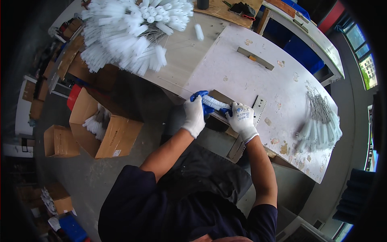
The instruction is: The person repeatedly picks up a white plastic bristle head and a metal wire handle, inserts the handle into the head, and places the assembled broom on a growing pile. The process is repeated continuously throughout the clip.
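Between my two gloved hands, a white bristled bottle brush (216, 102) is stretched at the near edge of the table (238, 80). My left hand (195, 114), in a white glove with blue-coated fingers, is closed around the brush's left end. A thin wire seems to run out beyond it to the upper left. At the other end, my right hand (242, 119) pinches the bristles with its fingertips. Right behind the brush lies a dark flat metal piece (221, 97), partly covered by it. A perforated metal strip (260, 107) is just beyond my right hand.
A big heap of white brushes (133, 36) covers the far left of the table, with a loose brush (199, 32) beside it. More wire-handled brushes (320, 125) lie at the right end. A metal bar (256, 58) sits farther back. Cardboard box (121, 137) stands left on the floor.
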The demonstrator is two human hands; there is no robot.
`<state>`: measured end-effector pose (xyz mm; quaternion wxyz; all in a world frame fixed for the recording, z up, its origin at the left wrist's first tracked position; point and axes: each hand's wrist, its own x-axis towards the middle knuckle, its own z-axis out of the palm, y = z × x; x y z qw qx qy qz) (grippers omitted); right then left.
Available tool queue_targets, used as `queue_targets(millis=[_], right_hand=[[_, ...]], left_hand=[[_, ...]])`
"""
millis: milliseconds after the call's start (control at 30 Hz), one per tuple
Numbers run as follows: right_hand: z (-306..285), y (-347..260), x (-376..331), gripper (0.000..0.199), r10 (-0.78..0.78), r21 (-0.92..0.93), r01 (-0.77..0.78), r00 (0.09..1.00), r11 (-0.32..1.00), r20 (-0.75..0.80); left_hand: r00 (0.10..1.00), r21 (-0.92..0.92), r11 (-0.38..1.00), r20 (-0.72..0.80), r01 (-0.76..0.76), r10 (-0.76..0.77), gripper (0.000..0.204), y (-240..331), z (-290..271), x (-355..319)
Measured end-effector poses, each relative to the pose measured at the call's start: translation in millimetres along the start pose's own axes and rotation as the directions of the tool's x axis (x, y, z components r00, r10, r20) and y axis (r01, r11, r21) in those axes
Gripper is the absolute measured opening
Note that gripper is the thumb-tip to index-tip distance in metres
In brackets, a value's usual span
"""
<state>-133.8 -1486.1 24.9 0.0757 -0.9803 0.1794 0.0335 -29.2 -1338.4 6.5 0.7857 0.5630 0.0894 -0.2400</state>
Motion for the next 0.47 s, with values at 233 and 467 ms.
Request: queue_targets(millis=[233,467], right_hand=[[1,1,0,0.035,0.0,0.016,0.001,0.999,1.0,-0.046],[2,14,0,0.041,-0.045,-0.032,0.05,0.989,0.998,0.141]], left_hand=[[0.957,0.029,0.966,-0.13,-0.256,0.258,0.021,-3,34,35],[0.999,-0.158,0.987,-0.023,-0.029,0.025,0.023,-6,64,62]])
